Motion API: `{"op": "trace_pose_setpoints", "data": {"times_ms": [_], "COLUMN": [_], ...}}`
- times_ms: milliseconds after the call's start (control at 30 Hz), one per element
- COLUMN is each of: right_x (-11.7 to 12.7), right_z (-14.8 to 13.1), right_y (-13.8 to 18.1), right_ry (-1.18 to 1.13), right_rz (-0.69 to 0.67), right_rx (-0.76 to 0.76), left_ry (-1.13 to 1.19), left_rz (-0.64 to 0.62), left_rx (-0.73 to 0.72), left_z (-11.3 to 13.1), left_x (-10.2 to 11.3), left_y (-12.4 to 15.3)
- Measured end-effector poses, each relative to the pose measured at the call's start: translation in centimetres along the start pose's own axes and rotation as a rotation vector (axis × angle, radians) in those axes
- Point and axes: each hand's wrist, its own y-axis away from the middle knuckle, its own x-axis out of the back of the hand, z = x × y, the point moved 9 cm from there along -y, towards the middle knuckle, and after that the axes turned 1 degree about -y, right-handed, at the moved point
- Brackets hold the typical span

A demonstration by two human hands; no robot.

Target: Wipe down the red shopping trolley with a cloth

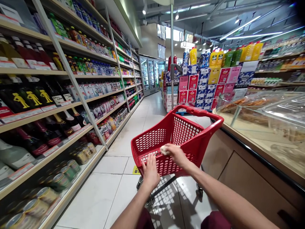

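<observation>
A red plastic shopping cart (188, 133) stands on the tiled aisle floor right in front of me. My left hand (150, 170) rests on its near rim with the fingers stretched forward. My right hand (175, 153) is closed over the same rim, gripping a small whitish crumpled thing (164, 149) I cannot make out. The basket looks empty inside.
Shelves of bottles and cans (59, 105) line the left side. A glass-topped counter (267, 127) with food runs along the right. A stack of boxed goods (205, 86) and a metal pole (172, 57) stand ahead; fridges (150, 74) close the aisle's far end.
</observation>
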Motion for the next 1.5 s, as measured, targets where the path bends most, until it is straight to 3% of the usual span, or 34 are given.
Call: {"op": "trace_pose_setpoints", "data": {"times_ms": [100, 200, 367, 500, 667, 767, 833, 900, 967, 1100, 1167, 1300, 1367, 1433, 1500], "right_x": [2.8, 4.2, 3.1, 4.1, 8.8, 5.6, 2.1, 0.5, 2.3, 10.8, 11.6, 9.6, 12.2, 16.7, 19.4], "right_z": [2.9, 3.5, 1.3, 2.3, 4.1, 1.9, 0.1, -0.4, 0.9, 5.2, 5.7, 5.2, 6.4, 8.1, 8.9], "right_y": [-1.3, -0.8, 1.8, 1.4, -0.5, 0.5, 1.3, 1.7, 1.4, 0.9, 1.4, 2.0, 1.3, 0.3, -0.2], "right_ry": [0.033, 0.057, 0.288, 0.378, 0.299, 0.297, 0.278, 0.273, 0.311, 0.466, 0.492, 0.484, 0.521, 0.583, 0.616], "right_rz": [0.145, 0.181, -0.079, -0.223, 0.016, 0.069, 0.031, -0.026, -0.038, 0.151, 0.163, 0.025, 0.061, 0.194, 0.291], "right_rx": [-0.118, -0.144, 0.020, 0.089, -0.014, -0.019, 0.025, 0.094, 0.144, 0.113, 0.113, 0.186, 0.158, 0.074, 0.024], "left_ry": [-0.001, -0.003, -0.016, -0.024, -0.022, -0.012, -0.020, -0.036, -0.051, -0.061, -0.061, -0.059, -0.067, -0.079, -0.087], "left_rz": [0.019, 0.009, -0.003, -0.012, -0.050, -0.046, -0.024, 0.005, 0.026, 0.040, 0.051, 0.074, 0.079, 0.085, 0.089], "left_rx": [0.011, 0.003, -0.010, -0.004, -0.018, -0.019, -0.019, -0.020, -0.024, -0.040, -0.043, -0.056, -0.060, -0.058, -0.054], "left_z": [-0.1, -0.1, -0.1, 0.0, 0.2, 0.2, 0.0, -0.4, -0.7, -0.8, -0.7, -0.4, -0.4, -0.4, -0.3], "left_x": [0.1, 0.1, 0.2, 0.4, 0.0, -0.2, -0.2, -0.1, 0.0, 0.1, 0.1, 0.3, 0.4, 0.4, 0.3], "left_y": [0.1, 0.1, 0.1, 0.0, -0.2, -0.2, -0.1, -0.1, 0.0, 0.0, -0.1, -0.1, -0.2, -0.2, -0.3]}}
